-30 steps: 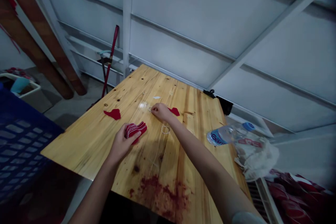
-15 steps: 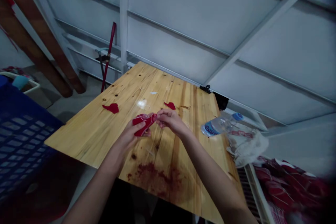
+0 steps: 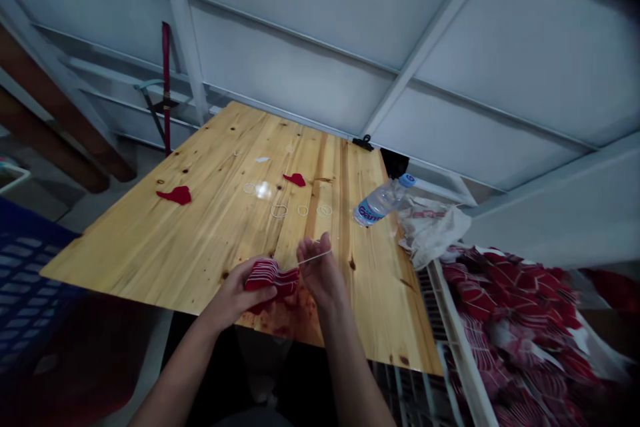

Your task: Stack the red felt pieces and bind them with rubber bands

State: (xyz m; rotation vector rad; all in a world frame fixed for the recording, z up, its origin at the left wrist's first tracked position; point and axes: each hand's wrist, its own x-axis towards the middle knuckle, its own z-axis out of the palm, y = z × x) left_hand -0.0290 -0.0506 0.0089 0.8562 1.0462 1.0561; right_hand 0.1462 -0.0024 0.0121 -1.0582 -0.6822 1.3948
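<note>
My left hand (image 3: 227, 299) is closed round a folded red cloth bundle with white stripes (image 3: 273, 273), low over the near edge of the wooden table. Just right of it, my right hand (image 3: 323, 283) is raised with its fingers extended. A thin pale rubber band (image 3: 315, 257) is stretched across those fingers and runs toward the bundle's right end. Whether the band goes round the cloth I cannot tell. Beyond the hands, several loose rubber bands (image 3: 279, 211) lie on the tabletop (image 3: 210, 227).
Two red cloth scraps, one left (image 3: 177, 195) and one farther back (image 3: 295, 179), lie on the table. A water bottle (image 3: 375, 205) stands at the right beside a plastic bag (image 3: 433, 227). Red striped cloths (image 3: 520, 320) fill a container at right. A blue basket (image 3: 30, 280) is at left.
My right hand has gone from pinching at the bundle's end to extended fingers with the band stretched across them. Both hands are nearer the table's front edge; the view has shifted right.
</note>
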